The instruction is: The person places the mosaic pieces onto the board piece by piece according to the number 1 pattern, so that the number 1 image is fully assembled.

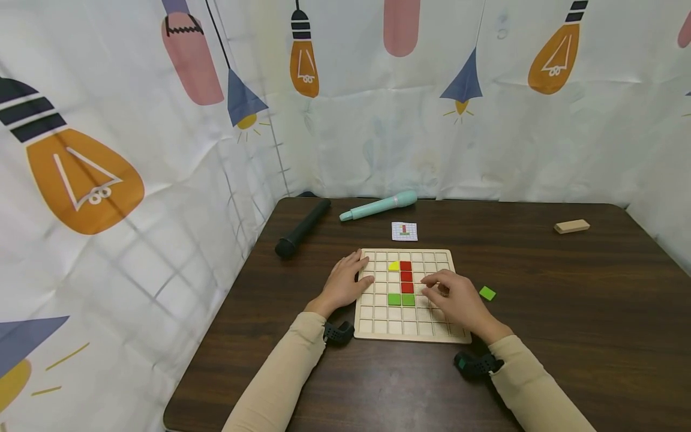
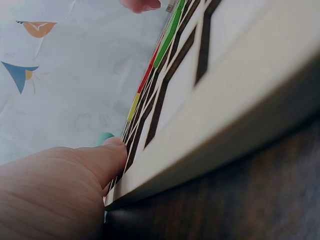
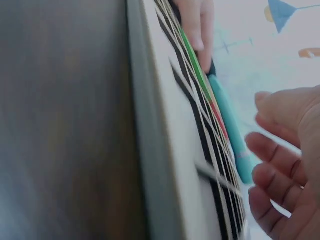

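A square wooden grid board lies on the dark table. In its cells sit a yellow piece with a slanted side, a column of red tiles beside it, and two green tiles at the column's foot. My left hand rests on the board's left edge, its thumb over the rim in the left wrist view. Above the right part of the board hovers my right hand, fingers loosely bent; the right wrist view shows nothing between them. One loose green tile lies right of that hand.
Behind the board lies a small printed card with a grid pattern. A teal microphone and a black microphone lie farther back on the left. A wooden block is at the far right. Patterned cloth hangs behind the table.
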A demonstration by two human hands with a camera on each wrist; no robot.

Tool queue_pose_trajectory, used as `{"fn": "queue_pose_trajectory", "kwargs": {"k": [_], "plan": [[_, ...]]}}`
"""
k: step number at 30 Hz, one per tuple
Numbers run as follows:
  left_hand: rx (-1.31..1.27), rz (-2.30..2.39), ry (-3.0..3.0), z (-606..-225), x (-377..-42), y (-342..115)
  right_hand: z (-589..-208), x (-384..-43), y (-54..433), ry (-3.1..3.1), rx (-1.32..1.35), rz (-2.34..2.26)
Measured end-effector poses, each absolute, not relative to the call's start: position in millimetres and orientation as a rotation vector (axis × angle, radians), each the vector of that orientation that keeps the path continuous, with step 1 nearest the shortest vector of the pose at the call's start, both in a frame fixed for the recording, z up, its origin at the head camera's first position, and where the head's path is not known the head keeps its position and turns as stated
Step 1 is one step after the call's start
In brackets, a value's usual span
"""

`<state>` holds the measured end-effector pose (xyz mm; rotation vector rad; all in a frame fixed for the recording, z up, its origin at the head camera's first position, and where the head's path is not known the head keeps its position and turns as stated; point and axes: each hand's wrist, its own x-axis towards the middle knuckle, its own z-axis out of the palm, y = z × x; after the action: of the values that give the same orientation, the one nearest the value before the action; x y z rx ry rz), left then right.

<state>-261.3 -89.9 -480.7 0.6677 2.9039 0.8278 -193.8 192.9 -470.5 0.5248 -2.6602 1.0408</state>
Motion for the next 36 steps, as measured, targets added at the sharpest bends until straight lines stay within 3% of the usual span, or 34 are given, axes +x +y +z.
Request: {"fn": "queue_pose_trajectory", "kwargs": {"k": [36], "plan": [[0.676, 0.840, 2.902, -480, -260, -90, -452, -194, 306, -2.900, 0.292, 0.847]]}}
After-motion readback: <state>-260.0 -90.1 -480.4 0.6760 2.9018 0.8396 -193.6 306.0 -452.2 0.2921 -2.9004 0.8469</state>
